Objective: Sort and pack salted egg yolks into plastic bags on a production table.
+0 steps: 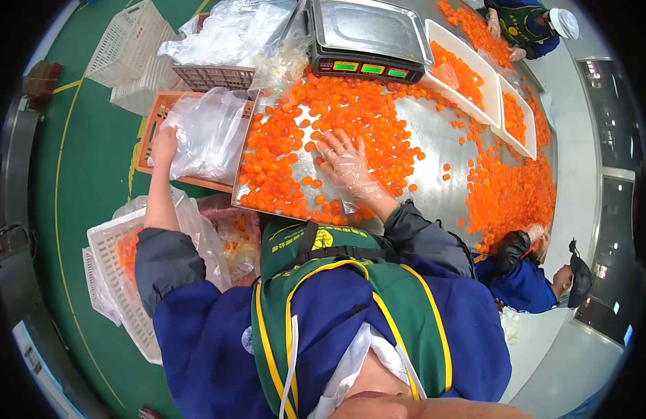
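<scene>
My left hand [165, 145] is at the left edge of an orange plastic crate [154, 118]. Its fingers are curled over the edge of a stack of clear plastic bags [210, 139] in that crate. My right hand [349, 160], in a clear disposable glove, lies palm down with fingers spread on a metal-topped table [425, 125]. Beneath and around it are many small round orange food pieces [270, 162], which look like salted egg yolks. Nothing appears gripped in the right hand, though its palm is hidden.
A digital scale [372, 42] stands at the back beside white tubs [493, 112] of orange pieces. White crates [126, 44] are stacked far left; a lined white crate [105, 235] sits by my left arm. Two co-workers [527, 29] [527, 283] work along the right side.
</scene>
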`<state>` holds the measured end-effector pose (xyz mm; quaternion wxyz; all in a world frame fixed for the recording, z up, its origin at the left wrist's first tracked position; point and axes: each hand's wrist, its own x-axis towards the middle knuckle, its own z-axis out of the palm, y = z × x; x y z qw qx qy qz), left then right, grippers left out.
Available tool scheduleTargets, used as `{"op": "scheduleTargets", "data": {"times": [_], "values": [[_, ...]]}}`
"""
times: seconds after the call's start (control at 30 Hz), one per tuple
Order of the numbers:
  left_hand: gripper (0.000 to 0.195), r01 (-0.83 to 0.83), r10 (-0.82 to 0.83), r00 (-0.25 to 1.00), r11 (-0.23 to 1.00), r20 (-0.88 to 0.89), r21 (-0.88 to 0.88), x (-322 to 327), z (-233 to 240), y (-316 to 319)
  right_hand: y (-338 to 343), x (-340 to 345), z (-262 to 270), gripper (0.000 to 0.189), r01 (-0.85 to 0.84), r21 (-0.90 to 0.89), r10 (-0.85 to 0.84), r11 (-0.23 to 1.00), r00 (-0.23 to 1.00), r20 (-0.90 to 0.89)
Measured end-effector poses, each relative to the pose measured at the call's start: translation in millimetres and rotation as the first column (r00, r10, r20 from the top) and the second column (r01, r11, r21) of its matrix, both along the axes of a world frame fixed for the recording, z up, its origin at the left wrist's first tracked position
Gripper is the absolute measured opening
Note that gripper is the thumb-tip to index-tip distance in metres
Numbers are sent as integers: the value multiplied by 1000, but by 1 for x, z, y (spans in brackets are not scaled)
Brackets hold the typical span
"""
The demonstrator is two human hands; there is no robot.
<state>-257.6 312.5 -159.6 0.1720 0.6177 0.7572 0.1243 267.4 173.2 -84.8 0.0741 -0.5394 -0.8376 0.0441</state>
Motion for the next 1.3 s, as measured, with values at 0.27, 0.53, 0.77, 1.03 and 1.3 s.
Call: {"op": "scheduleTargets", "data": {"times": [0.27, 0.53, 0.77, 1.03, 1.3], "values": [[37, -248, 101, 913, 908, -395, -339, 40, -24, -2, 24, -100, 57, 49, -336, 4, 321, 942, 897, -305], [48, 287, -289, 957, 918, 34, -275, 113, -72, 4, 47, -136, 61, 26, -33, -775, -462, 631, 786, -410], [69, 36, -197, 921, 903, -337, -429, 178, -84, -28, 26, -66, 46, 17, -96, -445, -1, 890, 978, -211], [29, 106, -157, 975, 949, -158, -296, 104, -101, 13, 2, 1, 36, 9, 75, -831, -784, 552, 386, -486], [33, -27, -32, 979, 958, -201, -285, 47, -88, 9, -25, 71, 38, 33, -139, -850, -779, 508, -494, -386]]}}
